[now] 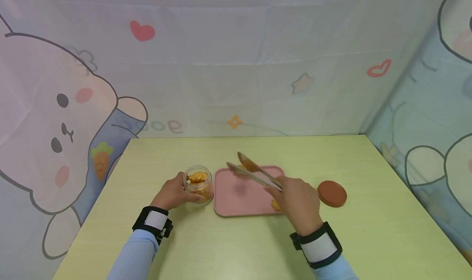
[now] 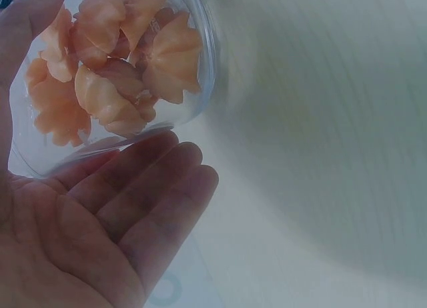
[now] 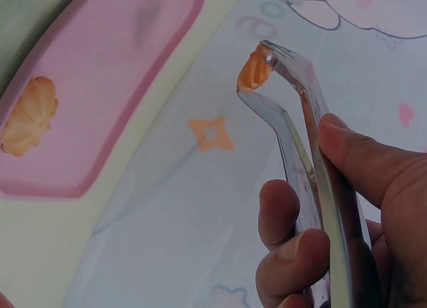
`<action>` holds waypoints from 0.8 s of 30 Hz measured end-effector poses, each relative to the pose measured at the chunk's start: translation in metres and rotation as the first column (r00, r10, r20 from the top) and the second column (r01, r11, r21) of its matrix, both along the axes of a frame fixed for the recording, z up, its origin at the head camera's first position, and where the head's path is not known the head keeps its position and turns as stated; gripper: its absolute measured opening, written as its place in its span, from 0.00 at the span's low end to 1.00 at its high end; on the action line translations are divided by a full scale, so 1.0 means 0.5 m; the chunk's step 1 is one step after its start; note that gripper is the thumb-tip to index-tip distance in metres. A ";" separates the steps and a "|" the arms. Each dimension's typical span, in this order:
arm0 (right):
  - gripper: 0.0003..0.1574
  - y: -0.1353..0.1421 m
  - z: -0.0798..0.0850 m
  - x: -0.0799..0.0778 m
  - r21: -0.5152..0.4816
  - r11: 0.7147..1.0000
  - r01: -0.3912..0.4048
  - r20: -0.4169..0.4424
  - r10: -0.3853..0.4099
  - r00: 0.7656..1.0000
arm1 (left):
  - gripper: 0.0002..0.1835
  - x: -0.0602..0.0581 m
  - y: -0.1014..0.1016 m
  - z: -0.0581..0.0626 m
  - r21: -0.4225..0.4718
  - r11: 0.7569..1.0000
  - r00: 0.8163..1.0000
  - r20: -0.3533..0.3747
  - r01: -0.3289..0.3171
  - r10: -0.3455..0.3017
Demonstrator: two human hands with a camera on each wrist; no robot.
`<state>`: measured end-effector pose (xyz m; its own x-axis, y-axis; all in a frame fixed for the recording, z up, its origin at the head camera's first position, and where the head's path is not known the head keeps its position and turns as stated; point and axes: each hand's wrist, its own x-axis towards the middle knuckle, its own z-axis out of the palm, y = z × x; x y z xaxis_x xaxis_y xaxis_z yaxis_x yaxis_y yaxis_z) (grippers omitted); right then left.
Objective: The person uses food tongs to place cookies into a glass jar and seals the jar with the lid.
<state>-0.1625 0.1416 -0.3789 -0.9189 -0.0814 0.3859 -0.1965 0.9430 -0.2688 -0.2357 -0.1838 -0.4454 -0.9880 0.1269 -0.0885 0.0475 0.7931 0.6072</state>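
Note:
My left hand (image 1: 180,193) holds a clear glass jar (image 1: 207,193) at its side, thumb across the front. Fluted golden cookies (image 2: 110,88) fill much of the open-topped jar. My right hand (image 1: 299,202) grips metal tongs (image 3: 347,255), thumb on one arm and fingers curled on the other. Between the tong tips, one cookie (image 3: 255,69) is pinched, raised above the far left part of the pink tray (image 1: 236,204). Another cookie (image 3: 30,118) lies on the tray near its right end, partly covered by my right hand in the head view.
A round brown lid (image 1: 332,194) lies on the light wooden table (image 1: 236,247), to the right of the tray. The jar stands close to the tray's left edge. Behind the table hangs a cartoon-printed cloth (image 1: 221,87), which also covers the sides.

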 end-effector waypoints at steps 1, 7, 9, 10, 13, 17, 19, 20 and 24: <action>0.20 -0.002 0.003 0.000 0.001 1.000 -0.003 -0.001 0.003 1.000 | 0.50 -0.001 -0.001 -0.001 0.000 1.000 1.000 -0.002 0.000 0.000; 0.20 -0.017 0.020 -0.001 -0.015 1.000 -0.014 0.021 0.014 1.000 | 0.50 0.001 0.000 0.001 -0.003 1.000 1.000 -0.005 0.001 -0.001; 0.19 -0.023 0.026 -0.001 -0.016 1.000 -0.020 0.022 0.021 1.000 | 0.51 0.003 0.001 0.003 -0.004 1.000 1.000 -0.002 -0.001 0.001; 0.19 -0.027 0.029 -0.001 -0.015 1.000 -0.021 0.021 0.022 1.000 | 0.50 0.003 0.001 0.004 -0.004 1.000 1.000 0.001 -0.003 0.003; 0.19 -0.037 0.035 -0.003 -0.015 1.000 -0.021 0.017 0.021 1.000 | 0.50 0.003 0.002 0.004 -0.001 1.000 1.000 0.007 -0.009 0.009; 0.16 -0.052 0.041 -0.008 -0.019 1.000 -0.023 0.020 0.024 1.000 | 0.49 0.002 0.002 0.004 -0.003 1.000 1.000 0.010 -0.016 0.016; 0.18 -0.059 0.043 -0.010 -0.019 0.999 -0.029 0.026 0.029 0.999 | 0.49 0.002 0.002 0.003 -0.003 1.000 1.000 0.009 -0.016 0.016; 0.20 -0.062 0.044 -0.011 -0.019 0.999 -0.032 0.028 0.033 0.999 | 0.49 0.002 0.002 0.003 -0.001 1.000 1.000 0.009 -0.015 0.015; 0.21 -0.076 0.049 -0.012 -0.027 0.999 -0.048 0.032 0.048 0.998 | 0.49 0.002 0.002 0.001 0.009 1.000 1.000 0.010 -0.015 0.015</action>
